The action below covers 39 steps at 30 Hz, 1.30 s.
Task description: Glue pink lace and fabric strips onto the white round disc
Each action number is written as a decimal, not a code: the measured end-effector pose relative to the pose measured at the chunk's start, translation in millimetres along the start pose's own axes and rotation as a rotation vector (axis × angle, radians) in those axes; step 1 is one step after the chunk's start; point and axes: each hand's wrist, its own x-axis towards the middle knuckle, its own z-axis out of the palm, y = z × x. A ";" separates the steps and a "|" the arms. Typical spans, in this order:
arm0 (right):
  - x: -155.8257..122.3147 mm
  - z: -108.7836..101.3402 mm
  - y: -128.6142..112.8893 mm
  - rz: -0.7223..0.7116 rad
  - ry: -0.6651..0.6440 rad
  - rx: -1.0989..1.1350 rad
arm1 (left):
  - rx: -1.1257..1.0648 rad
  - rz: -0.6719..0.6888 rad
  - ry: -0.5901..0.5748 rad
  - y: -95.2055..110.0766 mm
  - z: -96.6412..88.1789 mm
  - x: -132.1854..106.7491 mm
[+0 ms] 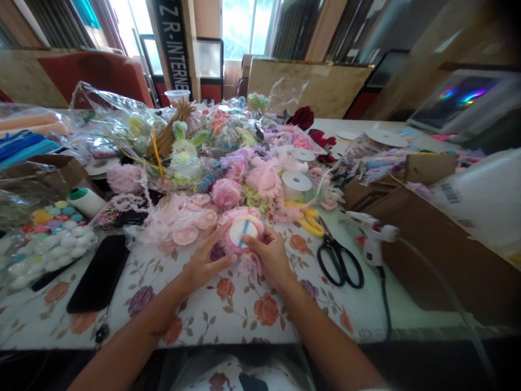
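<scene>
A round pink ruffled piece (236,234) is held up between my hands, just above the flowered tablecloth. Its white disc back faces me, crossed by a blue stripe. My right hand (274,256) grips its right side, with the thumb pressed on the disc and the fingers behind the edge. Along its left edge curve the fingers of my left hand (207,260), the thumb stretched out below. Pale lacy trim (249,265) hangs at the bottom of the piece. Just behind lies a pink fabric flower (227,193).
Black-handled scissors (340,262) and a white glue gun (371,244) with its cord lie to the right, before a cardboard box (431,255). At left are a black phone (98,274) and a bag of pompoms (61,239). Trims, spools and artificial flowers crowd the back.
</scene>
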 end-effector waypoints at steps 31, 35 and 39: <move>2.3 -1.8 2.8 -0.027 0.007 0.081 | 0.118 0.130 0.071 8.3 4.5 1.0; 1.2 -1.9 5.6 0.003 -0.055 0.044 | 0.077 0.052 0.000 2.6 6.4 -1.2; 1.4 -1.4 6.7 0.012 -0.043 0.033 | -0.014 0.107 -0.003 1.0 3.6 -1.0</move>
